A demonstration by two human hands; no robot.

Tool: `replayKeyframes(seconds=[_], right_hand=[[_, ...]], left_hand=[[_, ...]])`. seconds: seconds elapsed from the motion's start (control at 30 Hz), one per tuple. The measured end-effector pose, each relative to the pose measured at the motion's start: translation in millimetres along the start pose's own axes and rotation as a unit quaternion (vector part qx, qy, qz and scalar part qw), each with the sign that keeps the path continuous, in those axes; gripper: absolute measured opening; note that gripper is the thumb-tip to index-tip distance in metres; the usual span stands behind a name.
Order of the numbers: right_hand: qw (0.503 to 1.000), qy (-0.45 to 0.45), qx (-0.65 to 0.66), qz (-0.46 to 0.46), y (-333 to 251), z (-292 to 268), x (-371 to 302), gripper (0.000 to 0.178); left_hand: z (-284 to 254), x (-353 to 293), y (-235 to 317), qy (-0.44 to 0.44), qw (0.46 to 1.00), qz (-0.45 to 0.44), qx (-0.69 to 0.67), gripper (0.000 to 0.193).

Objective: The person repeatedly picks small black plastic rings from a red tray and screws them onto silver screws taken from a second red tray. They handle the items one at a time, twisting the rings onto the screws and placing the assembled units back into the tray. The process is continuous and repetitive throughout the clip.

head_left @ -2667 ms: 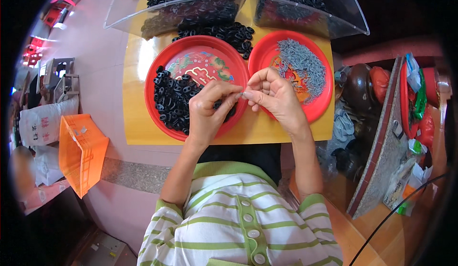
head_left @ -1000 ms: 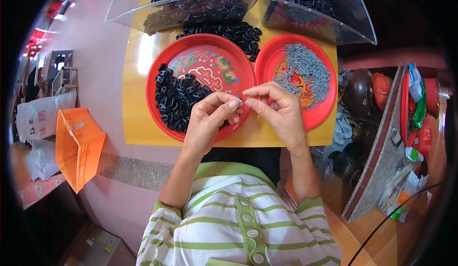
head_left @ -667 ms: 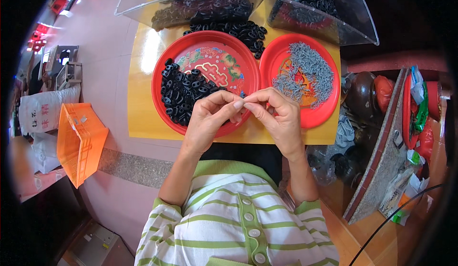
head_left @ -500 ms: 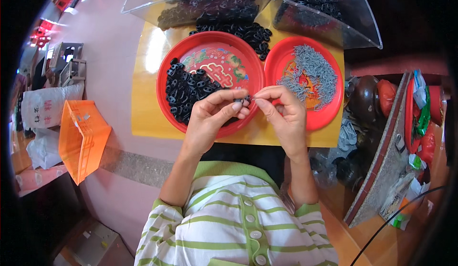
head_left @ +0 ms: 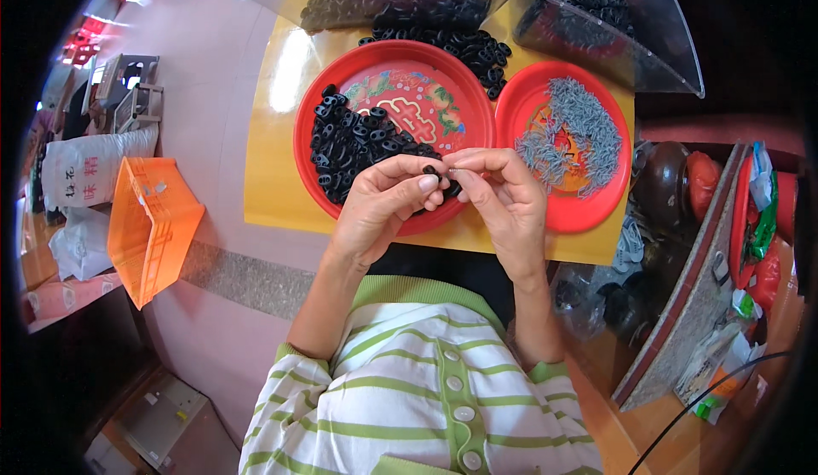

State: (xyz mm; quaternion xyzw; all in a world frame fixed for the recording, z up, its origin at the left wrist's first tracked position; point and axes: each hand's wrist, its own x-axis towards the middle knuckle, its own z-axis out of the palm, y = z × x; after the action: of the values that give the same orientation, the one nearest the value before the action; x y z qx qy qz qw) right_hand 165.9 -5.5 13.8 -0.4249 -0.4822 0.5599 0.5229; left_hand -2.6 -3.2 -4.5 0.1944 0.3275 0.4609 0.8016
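Pinching a small black piece (head_left: 431, 170) between the thumb and forefinger of my left hand (head_left: 383, 201), I grip a slim grey pin (head_left: 453, 169) in the fingertips of my right hand (head_left: 504, 195). The pin lies just to the right of the piece, its long axis running roughly sideways toward it; my fingers hide whether the two touch. Both hands meet over the near right rim of the larger red tray (head_left: 304, 119), toward the near edge of the yellow table (head_left: 271, 198). Its heap of black pieces (head_left: 345, 147) is nearer my left hand; the heap of grey pins (head_left: 581, 126), in the smaller red tray (head_left: 579, 217) by the table's right edge, is nearer my right.
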Motion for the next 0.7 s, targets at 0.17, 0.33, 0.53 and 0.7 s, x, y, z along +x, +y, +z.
replayKeyframes(seconds=[0.17, 0.33, 0.53, 0.7], right_hand=[[0.997, -0.011, -0.071, -0.015, 2, 4, 0, 0.008], [0.995, -0.023, -0.1, 0.0, -5, 6, -2, 0.008], [0.987, -0.033, -0.152, -0.028, -12, 5, -6, 0.006], [0.99, -0.037, -0.135, -0.026, -9, 7, -16, 0.007]], left_hand=[[-2, -4, 0, 0.014, 1.0, 0.0, 0.016, 0.015], [-5, -9, 0, 0.013, 0.998, 0.014, 0.058, 0.015], [-1, -19, 2, 0.004, 0.994, 0.041, 0.106, 0.016], [0, -29, 5, -0.013, 0.994, 0.033, 0.107, 0.017]])
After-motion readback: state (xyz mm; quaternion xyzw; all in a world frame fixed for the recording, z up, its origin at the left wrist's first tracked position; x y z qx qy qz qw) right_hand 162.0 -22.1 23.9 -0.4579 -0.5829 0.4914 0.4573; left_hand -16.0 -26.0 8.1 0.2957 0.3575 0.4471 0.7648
